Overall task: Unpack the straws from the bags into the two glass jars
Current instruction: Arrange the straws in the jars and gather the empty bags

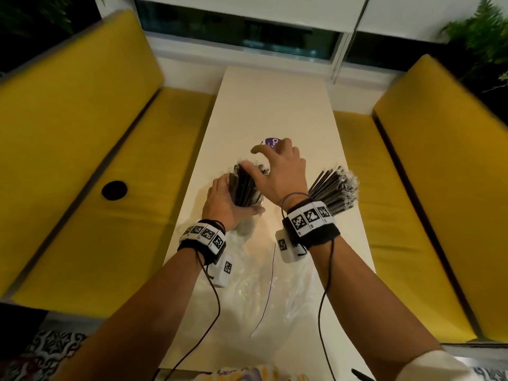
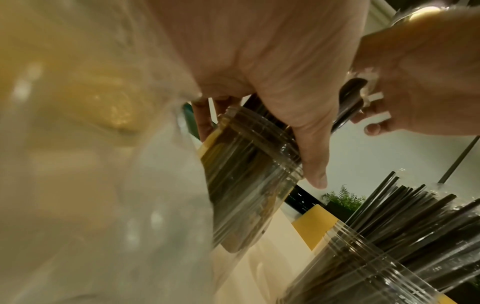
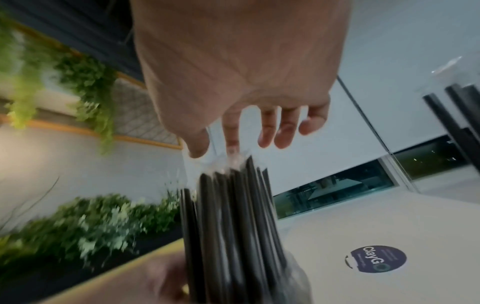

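My left hand [image 1: 220, 202] grips a clear glass jar [image 2: 246, 168] near its threaded rim and holds it tilted just above the table. Black straws [image 1: 244, 185] in clear wrappers stand in that jar. Above them my right hand [image 1: 277, 171] is spread, with thumb and fingertips [image 3: 231, 142] touching the straws' wrapper ends [image 3: 233, 197]. A second jar [image 2: 376, 257] stands at the right, packed with a fan of black straws [image 1: 335, 191]. The right wrist hides its lower part in the head view.
Crumpled, empty clear plastic bags [image 1: 264, 279] lie on the narrow white table [image 1: 275, 105] in front of me, between my forearms. A round purple sticker [image 3: 378, 260] marks the tabletop behind the jars. Yellow benches [image 1: 82, 133] flank the table on both sides.
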`<state>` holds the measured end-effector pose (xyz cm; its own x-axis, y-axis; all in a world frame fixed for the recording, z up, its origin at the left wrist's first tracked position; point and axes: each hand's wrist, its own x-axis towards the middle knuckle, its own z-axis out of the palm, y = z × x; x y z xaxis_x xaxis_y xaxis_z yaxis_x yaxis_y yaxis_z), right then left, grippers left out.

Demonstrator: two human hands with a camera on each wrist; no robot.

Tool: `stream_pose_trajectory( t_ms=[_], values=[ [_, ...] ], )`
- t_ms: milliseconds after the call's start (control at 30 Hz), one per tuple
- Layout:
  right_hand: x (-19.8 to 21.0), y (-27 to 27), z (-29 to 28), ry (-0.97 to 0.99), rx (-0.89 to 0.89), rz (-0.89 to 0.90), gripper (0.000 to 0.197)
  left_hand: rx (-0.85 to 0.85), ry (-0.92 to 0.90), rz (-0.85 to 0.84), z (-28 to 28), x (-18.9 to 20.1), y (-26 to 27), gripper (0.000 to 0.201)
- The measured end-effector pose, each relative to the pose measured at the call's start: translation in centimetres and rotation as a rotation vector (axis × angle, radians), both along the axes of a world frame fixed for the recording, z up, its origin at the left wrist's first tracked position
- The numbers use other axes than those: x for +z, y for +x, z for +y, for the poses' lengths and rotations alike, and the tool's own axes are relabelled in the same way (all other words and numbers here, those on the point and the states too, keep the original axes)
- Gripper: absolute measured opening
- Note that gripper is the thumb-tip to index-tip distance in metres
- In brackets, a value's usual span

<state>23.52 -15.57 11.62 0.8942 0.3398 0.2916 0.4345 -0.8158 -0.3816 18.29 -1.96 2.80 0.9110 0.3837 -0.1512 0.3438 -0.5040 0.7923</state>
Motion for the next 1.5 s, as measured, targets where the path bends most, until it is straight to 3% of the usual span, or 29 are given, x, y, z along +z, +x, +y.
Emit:
stream_pose_trajectory(
  t_ms=[100, 200, 333, 367, 467, 600, 733, 867, 967, 1033, 1100, 1167, 1267, 1400, 1500],
  values=[
    [0.8, 0.9, 0.7, 0.026, 0.176, 0.114, 0.049, -0.015, 0.068, 0.052, -0.2, 0.1, 0.0, 0.123],
    [1.0, 1.0, 1.5, -0.048, 0.322, 0.263, 0.030, -0.003, 0.041, 0.036, -0.3, -0.2, -0.1, 0.120],
    [0.5, 0.7, 0.8, 0.293, 0.149, 0.066, 0.025, 0.000, 0.047, 0.041, -0.1, -0.5, 0.1, 0.121],
    [0.3, 0.4, 0.7, 0.272, 0.105, 0.053, 0.029, -0.001, 0.036, 0.037, -0.1, -0.6, 0.0, 0.121],
    [-0.5, -0.3, 0.5, -0.104, 0.003, 0.140, 0.049, -0.009, -0.008, 0.030, -0.1, -0.6, -0.1, 0.123],
    [0.6, -0.1, 0.9, -0.061, 0.141, 0.112, 0.058, -0.005, 0.011, 0.064, -0.2, -0.2, -0.1, 0.123],
    [-0.3, 0.7, 2.2, 0.119, 0.275, 0.092, 0.025, -0.019, 0.019, 0.016, -0.1, -0.1, -0.3, 0.111],
    [-0.7, 0.7, 1.5, 0.264, 0.176, -0.033, 0.019, -0.022, 0.020, 0.015, 0.2, -0.3, -0.7, 0.115],
    [-1.0, 0.2, 1.3, 0.087, 0.065, 0.028, 0.031, -0.017, 0.002, 0.018, 0.2, -0.3, -0.6, 0.121],
    [-0.7, -0.3, 1.3, 0.076, 0.043, 0.073, 0.040, -0.016, 0.005, 0.027, 0.1, -0.3, -0.6, 0.120],
    [-0.1, -0.6, 1.2, 0.113, 0.143, 0.038, 0.047, -0.010, -0.020, 0.034, 0.1, -0.2, -0.7, 0.121],
    [-0.1, -0.6, 1.7, -0.004, 0.319, 0.007, 0.048, 0.001, -0.053, 0.037, 0.1, -0.2, -0.8, 0.127],
    [-0.8, 0.5, 2.9, -0.097, 0.412, 0.007, 0.027, -0.020, -0.038, 0.048, 0.2, -0.1, -0.8, 0.124],
    [-1.0, 0.8, 2.6, 0.165, 0.228, -0.058, 0.015, -0.033, 0.020, 0.023, 0.4, -0.4, -0.6, 0.113],
    [-1.7, -0.3, 2.1, -0.042, 0.122, -0.126, 0.033, -0.036, 0.031, 0.013, 0.4, -0.6, -0.5, 0.112]
  ],
)
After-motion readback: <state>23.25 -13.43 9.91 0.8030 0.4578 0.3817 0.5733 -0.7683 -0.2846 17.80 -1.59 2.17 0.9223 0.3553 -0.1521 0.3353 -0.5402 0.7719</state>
